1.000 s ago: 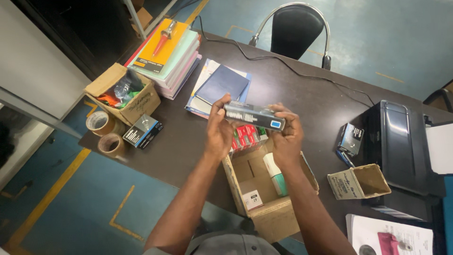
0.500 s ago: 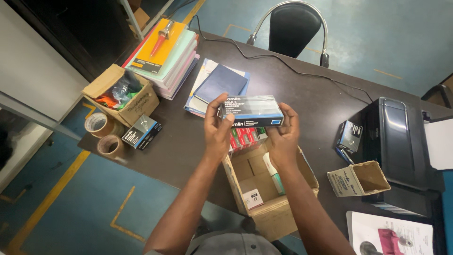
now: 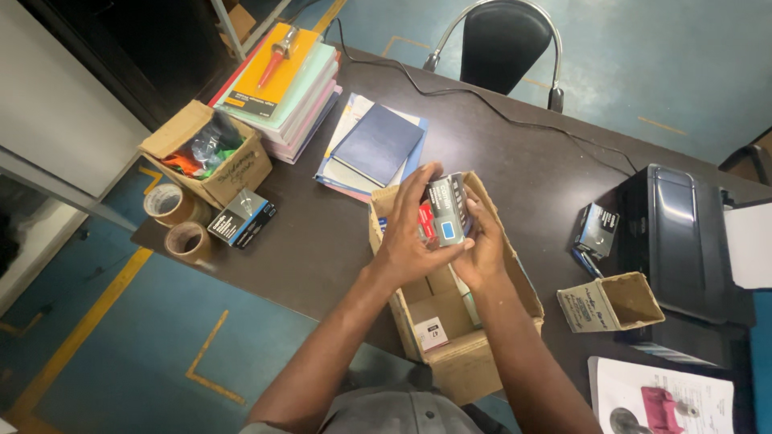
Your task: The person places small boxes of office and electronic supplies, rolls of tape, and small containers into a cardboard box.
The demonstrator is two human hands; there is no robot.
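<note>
Starting at the left edge of the dark worktop [image 3: 322, 233], two tape rolls [image 3: 178, 221] sit by a small cardboard box [image 3: 211, 157] of coloured oddments, with stacked books [image 3: 281, 84] behind. Further along, the left hand [image 3: 410, 241] and right hand [image 3: 482, 245] together grip a grey marker box [image 3: 449, 210], fingers [image 3: 418, 189] pressed around its sides, upended over an open carton [image 3: 450, 321]. Beyond stand a black printer [image 3: 683, 241] and a small empty box [image 3: 613, 303].
</note>
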